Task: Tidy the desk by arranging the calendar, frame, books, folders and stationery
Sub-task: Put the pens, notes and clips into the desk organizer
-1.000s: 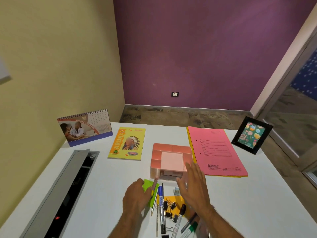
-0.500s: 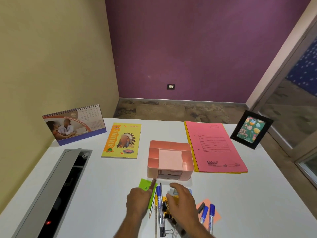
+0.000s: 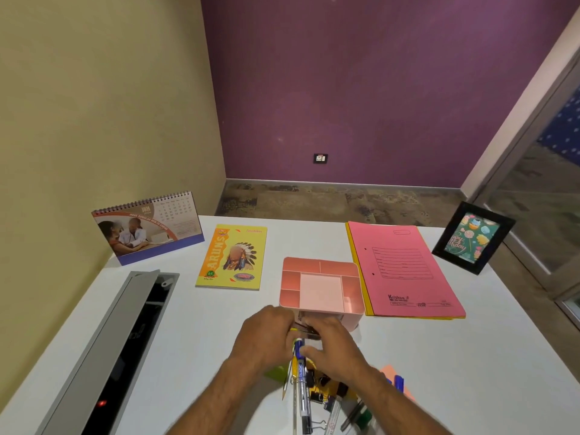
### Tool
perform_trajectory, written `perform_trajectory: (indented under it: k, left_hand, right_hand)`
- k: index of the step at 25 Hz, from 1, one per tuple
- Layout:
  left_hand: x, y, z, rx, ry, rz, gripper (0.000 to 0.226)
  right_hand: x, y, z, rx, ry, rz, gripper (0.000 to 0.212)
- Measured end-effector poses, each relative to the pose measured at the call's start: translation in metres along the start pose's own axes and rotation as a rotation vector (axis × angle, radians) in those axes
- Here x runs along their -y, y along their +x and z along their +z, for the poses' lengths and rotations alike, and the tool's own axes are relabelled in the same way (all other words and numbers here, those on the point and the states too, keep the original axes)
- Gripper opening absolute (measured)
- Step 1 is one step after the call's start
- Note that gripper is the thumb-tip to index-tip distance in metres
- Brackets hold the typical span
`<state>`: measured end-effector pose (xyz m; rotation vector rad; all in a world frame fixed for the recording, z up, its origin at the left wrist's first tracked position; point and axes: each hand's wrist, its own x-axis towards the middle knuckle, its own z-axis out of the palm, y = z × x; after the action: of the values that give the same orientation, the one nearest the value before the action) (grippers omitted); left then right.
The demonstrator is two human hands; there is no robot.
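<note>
My left hand (image 3: 266,337) and my right hand (image 3: 334,345) meet just in front of the pink desk organizer (image 3: 320,262). Their fingers are curled on the top ends of a bunch of pens (image 3: 300,372) lying on the white desk (image 3: 489,356); a pencil (image 3: 285,387) lies beside them. Black binder clips (image 3: 317,397) sit on a yellow note under my right wrist. The calendar (image 3: 150,230) stands at the back left, with the yellow book (image 3: 233,257) next to it. The pink folder (image 3: 405,268) lies right of the organizer, and the black photo frame (image 3: 472,237) stands at the back right.
An open grey cable tray (image 3: 125,340) runs along the desk's left side. A green sticky note (image 3: 276,373) shows under my left wrist. A pink note with blue markers (image 3: 398,379) lies right of my right forearm. Floor lies beyond the far desk edge.
Both hands have moved forward and together, from lying apart over the stationery to closing on the pen tops right at the organizer's front. The camera moved closer.
</note>
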<state>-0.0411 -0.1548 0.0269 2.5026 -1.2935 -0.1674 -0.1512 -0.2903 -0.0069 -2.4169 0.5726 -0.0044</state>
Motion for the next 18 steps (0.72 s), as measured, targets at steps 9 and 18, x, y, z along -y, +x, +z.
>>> perform_trajectory:
  k: [9,18]
  left_hand:
    - [0.005,0.022,-0.017,0.002,-0.672,-0.022,0.028]
    - [0.013,0.077,-0.028,-0.198,-0.462,-0.01,0.053]
  right_hand:
    - [-0.001,0.011,-0.016,-0.125,0.474,0.045,0.026]
    - [-0.06,-0.016,-0.002,-0.243,-0.047,0.29,0.027]
